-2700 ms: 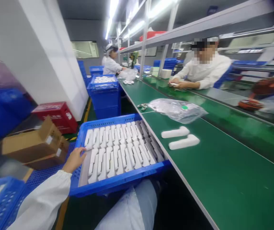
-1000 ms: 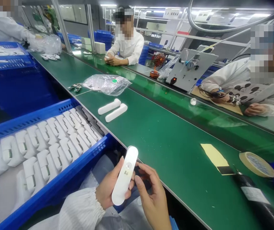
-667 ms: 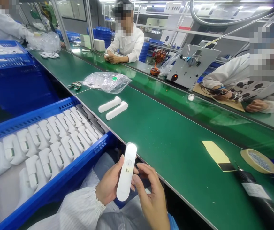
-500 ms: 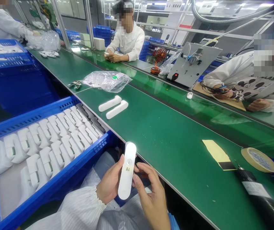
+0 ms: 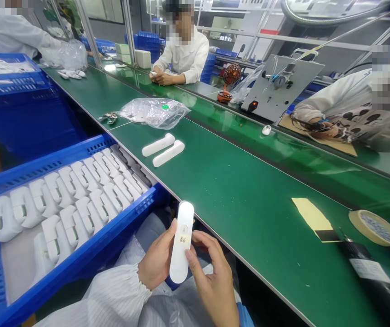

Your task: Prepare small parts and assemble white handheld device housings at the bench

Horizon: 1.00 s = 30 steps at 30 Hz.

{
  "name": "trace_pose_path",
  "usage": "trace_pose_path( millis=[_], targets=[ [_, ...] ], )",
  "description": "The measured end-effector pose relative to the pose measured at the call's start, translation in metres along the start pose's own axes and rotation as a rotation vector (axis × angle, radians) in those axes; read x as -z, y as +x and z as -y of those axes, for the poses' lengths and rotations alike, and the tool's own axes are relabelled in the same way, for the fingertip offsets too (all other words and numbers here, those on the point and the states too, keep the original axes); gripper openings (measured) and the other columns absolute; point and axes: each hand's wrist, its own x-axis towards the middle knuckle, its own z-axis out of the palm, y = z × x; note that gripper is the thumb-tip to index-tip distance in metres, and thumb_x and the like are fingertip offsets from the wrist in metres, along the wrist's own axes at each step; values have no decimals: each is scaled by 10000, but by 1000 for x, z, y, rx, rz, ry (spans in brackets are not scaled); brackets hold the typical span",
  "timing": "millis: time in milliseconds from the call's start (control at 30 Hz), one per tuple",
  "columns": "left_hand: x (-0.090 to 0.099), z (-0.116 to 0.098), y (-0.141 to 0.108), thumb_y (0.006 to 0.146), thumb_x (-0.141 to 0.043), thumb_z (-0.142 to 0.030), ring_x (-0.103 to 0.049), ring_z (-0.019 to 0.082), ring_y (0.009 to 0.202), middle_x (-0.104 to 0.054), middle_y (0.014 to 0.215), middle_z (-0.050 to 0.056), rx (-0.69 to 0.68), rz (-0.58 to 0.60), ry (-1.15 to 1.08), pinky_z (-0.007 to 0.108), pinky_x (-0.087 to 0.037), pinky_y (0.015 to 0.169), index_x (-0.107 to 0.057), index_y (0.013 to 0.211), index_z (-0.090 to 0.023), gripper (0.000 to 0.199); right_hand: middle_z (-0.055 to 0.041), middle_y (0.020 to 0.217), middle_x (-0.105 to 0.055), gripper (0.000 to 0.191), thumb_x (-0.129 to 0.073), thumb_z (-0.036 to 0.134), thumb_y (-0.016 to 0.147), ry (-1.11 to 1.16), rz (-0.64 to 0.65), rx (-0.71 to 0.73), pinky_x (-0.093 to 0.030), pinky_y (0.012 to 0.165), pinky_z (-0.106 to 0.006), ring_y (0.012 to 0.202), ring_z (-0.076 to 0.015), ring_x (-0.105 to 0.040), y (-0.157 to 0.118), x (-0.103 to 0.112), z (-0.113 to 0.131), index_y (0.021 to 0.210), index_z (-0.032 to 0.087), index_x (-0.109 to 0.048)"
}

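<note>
A long white plastic housing (image 5: 181,261) with rounded ends is held upright over my lap. Its face has a round button-like mark and a small yellowish label with dark characters. My left hand (image 5: 159,259) grips it from the left, thumb along the edge and fingers hidden behind. On the other side, my right hand (image 5: 213,274) has its thumb tip on the lower right of the face, with curled fingers at the right edge. Two similar white housings (image 5: 168,153) lie side by side on the green bench (image 5: 236,218).
At left, a blue crate (image 5: 79,277) holds rows of white housings. A clear plastic bag (image 5: 154,113) lies on the bench. To the right are yellow paper (image 5: 312,213), a tape roll (image 5: 375,227) and a black cylindrical tool (image 5: 368,272). Co-workers sit across the bench.
My right thumb has moved from beside the housing onto its face. The housing stays in my left hand, slightly more upright. The view has shifted a little.
</note>
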Motion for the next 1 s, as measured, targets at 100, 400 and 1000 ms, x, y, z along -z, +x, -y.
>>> trace_pose_path(
  millis=[100,400,1000],
  targets=[
    [1,0,-2,842,-454,-481,-533,116,519,-598,568,49,1,-20,14,214,-406,511,-653,740,-91,449,-70,1102,-567,254,-507,276,854,-1,5,1,-476,841,-366,1016,-229,-539,-1,-2,-1,1105,243,-532],
    [9,2,-4,835,-445,-511,-539,122,548,-593,579,47,-24,-47,9,213,-419,528,-662,722,-97,481,-63,1126,-559,291,-501,285,855,19,52,-36,-482,847,-355,1019,-219,-544,-4,-7,-6,1144,254,-499],
    [20,7,-1,758,-637,-305,-555,112,513,-624,613,15,-45,-163,63,214,-431,517,-603,938,-122,259,-80,1122,-595,357,-539,296,834,66,59,-110,-509,820,-330,963,-202,-592,-11,-18,-17,1179,219,-487]
  ],
)
